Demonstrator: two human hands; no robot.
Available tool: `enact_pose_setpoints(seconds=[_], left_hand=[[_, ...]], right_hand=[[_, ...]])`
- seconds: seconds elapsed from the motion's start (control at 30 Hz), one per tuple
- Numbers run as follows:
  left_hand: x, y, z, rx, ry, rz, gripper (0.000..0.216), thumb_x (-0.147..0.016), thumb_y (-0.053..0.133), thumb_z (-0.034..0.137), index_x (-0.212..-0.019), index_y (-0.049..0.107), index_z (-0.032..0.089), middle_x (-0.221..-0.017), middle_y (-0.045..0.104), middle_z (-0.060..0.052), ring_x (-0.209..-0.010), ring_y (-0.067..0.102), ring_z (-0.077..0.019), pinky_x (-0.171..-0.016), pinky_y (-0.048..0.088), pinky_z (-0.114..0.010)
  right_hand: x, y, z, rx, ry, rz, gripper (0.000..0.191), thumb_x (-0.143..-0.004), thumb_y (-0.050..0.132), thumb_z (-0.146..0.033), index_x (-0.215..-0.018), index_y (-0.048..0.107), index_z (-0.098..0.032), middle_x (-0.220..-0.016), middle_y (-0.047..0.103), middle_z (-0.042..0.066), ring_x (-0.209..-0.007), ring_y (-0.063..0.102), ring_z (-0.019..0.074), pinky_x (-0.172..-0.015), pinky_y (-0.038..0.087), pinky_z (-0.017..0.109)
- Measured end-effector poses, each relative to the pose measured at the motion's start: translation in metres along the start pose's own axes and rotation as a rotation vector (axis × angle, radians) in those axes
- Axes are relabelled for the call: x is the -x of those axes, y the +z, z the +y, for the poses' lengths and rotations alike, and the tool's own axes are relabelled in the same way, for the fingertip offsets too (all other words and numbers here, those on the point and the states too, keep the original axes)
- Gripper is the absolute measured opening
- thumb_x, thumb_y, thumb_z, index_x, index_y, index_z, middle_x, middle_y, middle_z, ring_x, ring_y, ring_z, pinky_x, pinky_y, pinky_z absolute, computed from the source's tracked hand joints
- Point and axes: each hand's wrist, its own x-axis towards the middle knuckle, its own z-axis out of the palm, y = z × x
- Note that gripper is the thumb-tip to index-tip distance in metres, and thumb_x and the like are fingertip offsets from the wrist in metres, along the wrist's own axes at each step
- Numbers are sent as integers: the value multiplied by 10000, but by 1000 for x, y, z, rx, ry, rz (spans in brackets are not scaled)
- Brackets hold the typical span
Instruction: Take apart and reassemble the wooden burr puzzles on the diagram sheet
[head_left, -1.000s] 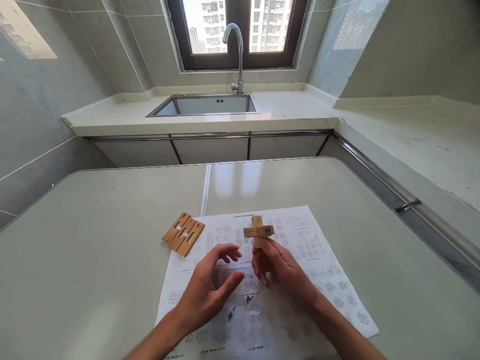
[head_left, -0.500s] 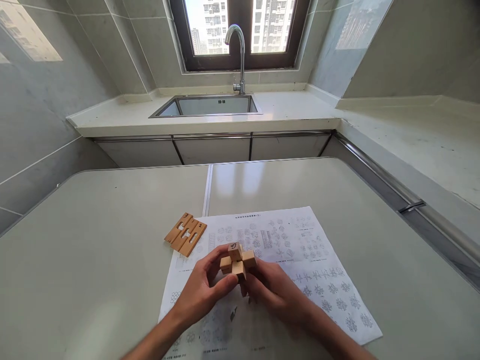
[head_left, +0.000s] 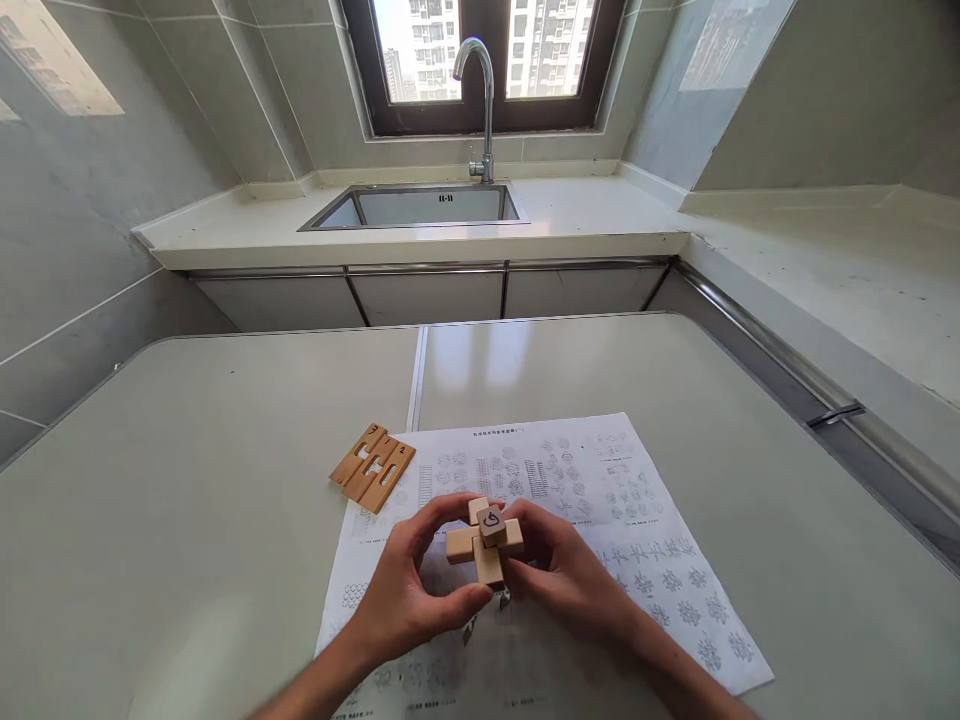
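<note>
Both my hands hold a small wooden cross-shaped puzzle (head_left: 484, 540) of interlocked bars above a printed instruction sheet (head_left: 600, 500). A handwritten mark shows on the bar end that faces me. My left hand (head_left: 409, 590) pinches the puzzle's left side between thumb and fingers. Fingers of my right hand (head_left: 566, 580) close round its right side. Three flat numbered wooden puzzle pieces (head_left: 373, 467) lie side by side on the table, left of the sheet's top corner, apart from both hands.
The sheet lies on a pale folding table (head_left: 187, 480) with a seam down its middle. Beyond it runs a kitchen counter (head_left: 585, 215) with a steel sink (head_left: 420, 207) and tap (head_left: 480, 100) under a window. A second counter (head_left: 840, 290) runs along the right.
My right hand brought the puzzle down from held upright to low over the sheet. My left hand closed on it, and the puzzle turned so a marked bar end faces me.
</note>
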Motion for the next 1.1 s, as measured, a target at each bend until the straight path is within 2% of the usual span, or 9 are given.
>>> enact_pose_setpoints(seconds=[0.13,0.23,0.37,0.53,0.87,1.03,1.1], left_hand=[[1,1,0,-46,19,27,593,-795,871,412,-1334,667,273,-1314,749,-95,-1255,692,-327,-1114,546,-472],[0,1,1,-62,34,48,594,-799,869,406,-1339,663,266,-1320,751,-96,-1252,695,-320,-1109,552,-461],[-1,2,2,-81,46,92,574,-806,867,387,-1327,663,257,-1315,758,-96,-1237,709,-311,-1093,568,-450],[-1,3,2,-108,53,127,571,-795,870,359,-1310,657,237,-1291,771,-106,-1224,723,-312,-1086,582,-450],[-3,4,2,-241,92,135,531,-771,810,263,-1274,651,206,-1185,796,-103,-1108,773,-307,-1009,634,-461],[-5,7,5,-293,94,128,485,-780,804,268,-1243,668,217,-1161,803,-88,-1052,787,-301,-962,646,-450],[-5,7,5,-329,92,108,497,-785,818,279,-1252,659,227,-1130,808,-73,-995,793,-284,-917,655,-432]], right_hand=[[-1,-2,-2,26,-16,4,308,-897,863,-386,-916,614,-206,-782,659,-31,-676,615,113,-618,513,235],[-1,-3,-1,50,-24,9,294,-933,828,-409,-954,612,-211,-796,677,-20,-682,665,124,-578,498,229],[0,-4,3,68,-49,17,297,-989,749,-469,-1069,586,-234,-960,748,34,-735,716,143,-551,511,229],[0,-4,4,89,-72,33,313,-997,725,-508,-1078,585,-240,-1067,777,76,-767,737,155,-570,535,243],[0,-7,-1,187,-127,72,278,-991,731,-475,-1075,648,-224,-933,733,41,-724,676,150,-602,544,277],[1,-10,-5,160,-126,55,268,-1008,700,-473,-1110,649,-229,-1008,748,63,-764,688,171,-608,541,294],[1,-11,-7,192,-138,75,273,-1004,707,-468,-1138,669,-233,-1048,755,69,-818,698,183,-673,570,312]])
